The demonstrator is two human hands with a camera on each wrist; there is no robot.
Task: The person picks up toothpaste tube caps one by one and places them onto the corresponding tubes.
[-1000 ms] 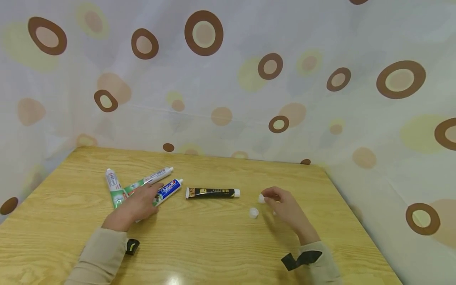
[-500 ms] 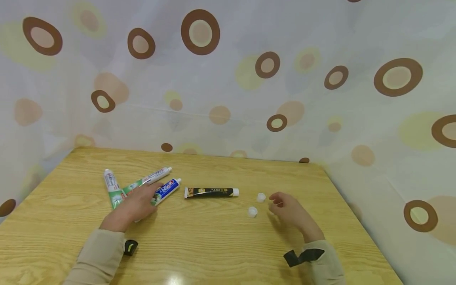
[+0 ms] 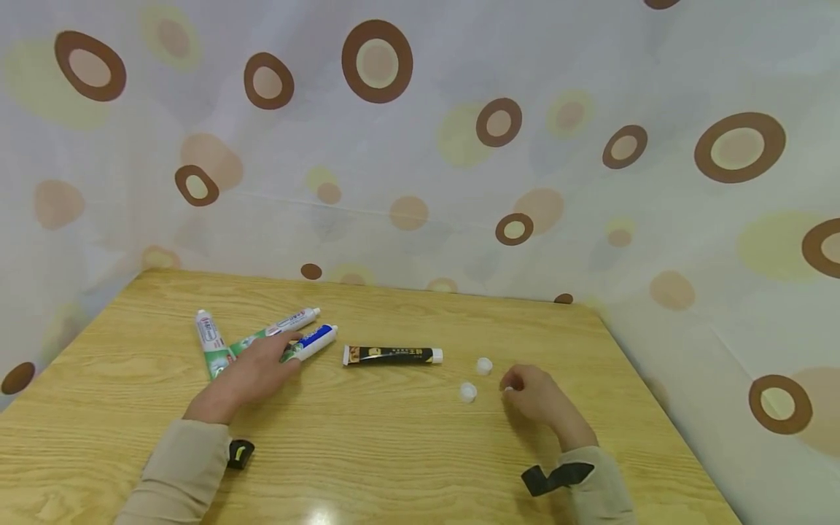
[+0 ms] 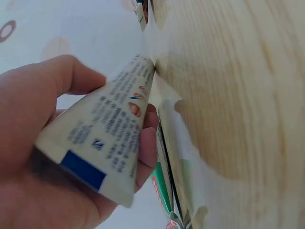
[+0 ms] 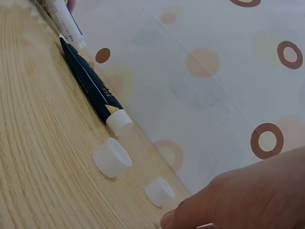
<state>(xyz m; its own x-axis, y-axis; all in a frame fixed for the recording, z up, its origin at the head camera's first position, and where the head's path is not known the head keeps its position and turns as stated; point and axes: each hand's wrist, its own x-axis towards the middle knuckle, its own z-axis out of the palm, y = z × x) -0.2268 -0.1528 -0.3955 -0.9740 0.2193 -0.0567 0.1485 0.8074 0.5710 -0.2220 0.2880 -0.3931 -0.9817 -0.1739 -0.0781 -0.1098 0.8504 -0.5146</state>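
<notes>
My left hand grips a blue and white toothpaste tube, its narrow nozzle pointing away to the right. In the left wrist view, thumb and fingers wrap the printed white back of this toothpaste tube near its flat end. At the right, my right hand is low over the table, thumb and forefinger pinching a small white cap, mostly hidden by the fingers. Two more white caps, one nearer and one farther, stand just left of that hand.
A black toothpaste tube with a white cap lies mid-table. Beside my left hand, two green and white tubes, one leaning left and one slanting right, meet on the wooden table. A dotted curtain hangs behind the table.
My right hand has drawn back from the farther cap towards the right and closer to me, its fingertips now together. The blue and white tube has turned in my left hand, showing more white.
</notes>
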